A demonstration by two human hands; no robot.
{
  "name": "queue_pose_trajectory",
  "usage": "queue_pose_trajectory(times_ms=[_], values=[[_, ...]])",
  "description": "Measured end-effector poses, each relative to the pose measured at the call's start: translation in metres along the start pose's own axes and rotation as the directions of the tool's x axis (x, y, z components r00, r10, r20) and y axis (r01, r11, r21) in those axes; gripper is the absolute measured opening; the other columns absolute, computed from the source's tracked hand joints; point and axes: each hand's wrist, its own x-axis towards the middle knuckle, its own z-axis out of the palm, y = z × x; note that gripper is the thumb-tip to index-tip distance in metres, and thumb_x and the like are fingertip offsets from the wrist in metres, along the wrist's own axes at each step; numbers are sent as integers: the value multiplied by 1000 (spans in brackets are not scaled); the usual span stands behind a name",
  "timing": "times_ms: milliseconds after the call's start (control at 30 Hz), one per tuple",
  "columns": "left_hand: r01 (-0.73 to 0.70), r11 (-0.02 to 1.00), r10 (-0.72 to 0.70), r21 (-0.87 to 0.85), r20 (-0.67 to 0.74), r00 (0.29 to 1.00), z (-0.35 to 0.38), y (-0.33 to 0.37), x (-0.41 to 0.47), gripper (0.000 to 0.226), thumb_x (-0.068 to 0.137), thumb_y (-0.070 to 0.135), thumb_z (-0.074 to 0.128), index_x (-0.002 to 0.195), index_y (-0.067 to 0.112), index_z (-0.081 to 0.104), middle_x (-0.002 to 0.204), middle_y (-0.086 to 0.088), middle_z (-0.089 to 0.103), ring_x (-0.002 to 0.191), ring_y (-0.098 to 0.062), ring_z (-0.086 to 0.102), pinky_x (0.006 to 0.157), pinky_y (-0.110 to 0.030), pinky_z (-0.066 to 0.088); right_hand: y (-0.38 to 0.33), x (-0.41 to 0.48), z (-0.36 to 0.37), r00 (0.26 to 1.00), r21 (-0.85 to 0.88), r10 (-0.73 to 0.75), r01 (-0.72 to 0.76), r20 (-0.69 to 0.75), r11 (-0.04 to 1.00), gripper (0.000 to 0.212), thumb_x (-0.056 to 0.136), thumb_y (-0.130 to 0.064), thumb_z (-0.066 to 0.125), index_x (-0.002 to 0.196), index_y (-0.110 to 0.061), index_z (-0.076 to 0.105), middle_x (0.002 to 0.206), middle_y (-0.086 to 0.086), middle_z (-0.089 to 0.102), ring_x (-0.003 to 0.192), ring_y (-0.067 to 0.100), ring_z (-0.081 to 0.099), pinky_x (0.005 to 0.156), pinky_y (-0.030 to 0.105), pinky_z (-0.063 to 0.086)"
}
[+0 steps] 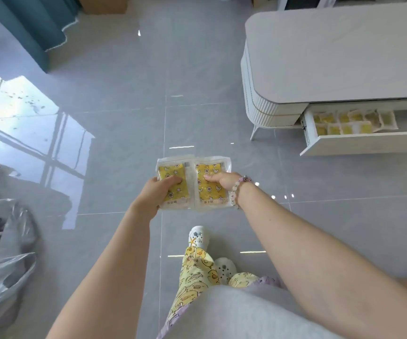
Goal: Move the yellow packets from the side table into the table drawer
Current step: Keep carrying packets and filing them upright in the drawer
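Observation:
Two yellow packets in clear wrapping are held side by side over the floor. My left hand (159,192) grips the left yellow packet (173,172) with its thumb on top. My right hand (220,183) grips the right yellow packet (209,194), a bead bracelet on that wrist. To the far right stands a white table (332,57) with its drawer (359,140) pulled open. Several yellow packets (351,122) lie inside the drawer. The side table is not in view.
Grey glossy floor tiles (148,106) stretch between me and the table. Clear plastic bags (4,260) lie at the lower left. A teal curtain (38,25) hangs at the upper left, a cardboard box (104,4) beyond it. My feet in white clogs (198,237) are below my hands.

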Motion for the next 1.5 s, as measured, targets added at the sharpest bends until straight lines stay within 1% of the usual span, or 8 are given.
queue_pose_trajectory(times_ms=[133, 533, 900, 1033, 1100, 1167, 1367, 1500], values=[[-21, 996, 12, 88, 102, 995, 12, 28, 25, 3, 84, 18, 65, 85, 15, 63, 76, 0, 71, 65, -15, 69, 58, -28, 55, -8, 11, -17, 993, 77, 43, -35, -108, 996, 61, 74, -40, 75, 125, -10, 59, 126, 5, 58, 113, 21, 55, 91, 27, 43], [-142, 929, -8, 343, 400, 917, 110, 112, 92, 12, 84, 19, 66, 93, 13, 62, 92, -6, 69, 85, -24, 67, 86, -40, 54, -23, 17, -96, 912, 302, 164, -46, -377, 952, 61, 78, -48, 69, 126, -12, 56, 129, 6, 56, 103, 22, 54, 77, 29, 40], [-293, 785, -145, 546, 621, 771, 251, 125, 82, 21, 86, 18, 63, 106, 12, 60, 100, -7, 68, 92, -26, 65, 87, -39, 52, 26, -11, -190, 831, 573, 291, 40, -473, 819, 52, 83, -42, 67, 123, -10, 59, 121, 7, 63, 108, 21, 60, 97, 34, 48], [-344, 730, -182, 591, 652, 736, 308, 129, 75, 29, 86, 16, 63, 114, 9, 61, 108, -9, 68, 99, -28, 65, 91, -42, 51, 50, -17, -235, 826, 690, 344, 72, -446, 720, 21, 84, -35, 68, 77, -19, 57, 87, -4, 66, 55, 4, 60, 40, 11, 44], [-370, 706, -186, 603, 663, 725, 340, 135, 72, 33, 87, 15, 63, 118, 8, 61, 110, -10, 67, 100, -28, 65, 90, -42, 51, 58, -21, -262, 817, 700, 350, 89, -458, 708, 25, 85, -35, 67, 71, -19, 53, 76, -5, 63, 46, 4, 55, 33, 11, 38], [-394, 679, -187, 620, 664, 724, 372, 140, 67, 34, 87, 15, 63, 120, 7, 60, 112, -11, 67, 101, -29, 64, 91, -42, 51, 64, -25, -290, 814, 694, 351, 85, -462, 715, 24, 87, -37, 64, 79, -18, 53, 68, -5, 60, 50, 5, 58, 38, 12, 41], [-432, 640, -194, 635, 677, 710, 466, 152, 56, 24, 87, 16, 64, 111, 12, 61, 106, -7, 67, 88, -22, 66, 75, -35, 54, 76, -29, -371, 837, 703, 326, 94, -439, 705, 36, 89, -38, 61, 112, -11, 59, 115, 7, 64, 103, 23, 63, 80, 29, 52], [-414, 639, -199, 648, 660, 725, 509, 156, 59, 25, 87, 15, 65, 111, 10, 61, 107, -8, 67, 89, -24, 65, 73, -33, 52, 76, -27, -419, 852, 709, 306, 103, -425, 697, 42, 90, -34, 61, 123, -8, 57, 121, 12, 64, 109, 27, 63, 97, 39, 49]])
